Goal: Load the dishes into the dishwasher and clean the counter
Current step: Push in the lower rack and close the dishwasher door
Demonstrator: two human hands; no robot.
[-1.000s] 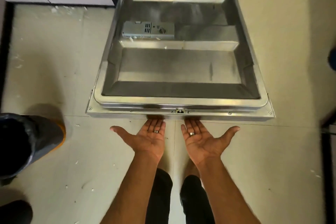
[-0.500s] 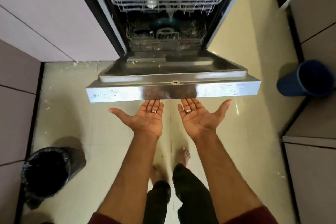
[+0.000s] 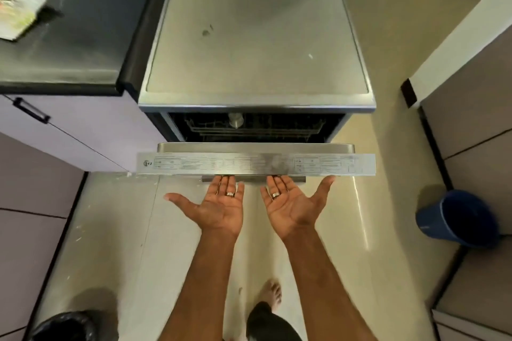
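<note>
I see my left hand [image 3: 219, 207] and right hand [image 3: 291, 209] palm-up, fingers straight and holding nothing, fingertips under the handle of the half-raised stainless-steel dishwasher door [image 3: 256, 165]. The black stone tabletop [image 3: 83, 36] lies to the left.

— What's lying under everything?

— Pale glossy floor tiles [image 3: 194, 243] are filling the lower middle, catching a streak of light right of centre.

— And on the left?

— Lilac cabinet fronts [image 3: 83, 130] are running along the left edge, one carrying a black handle [image 3: 31, 110].

— The right side?

— Beige cabinet panels [image 3: 471, 124] are lining it, with a blue bucket [image 3: 457, 219] sitting at their foot. A black-lined bin [image 3: 65, 327] is showing at lower left.
</note>
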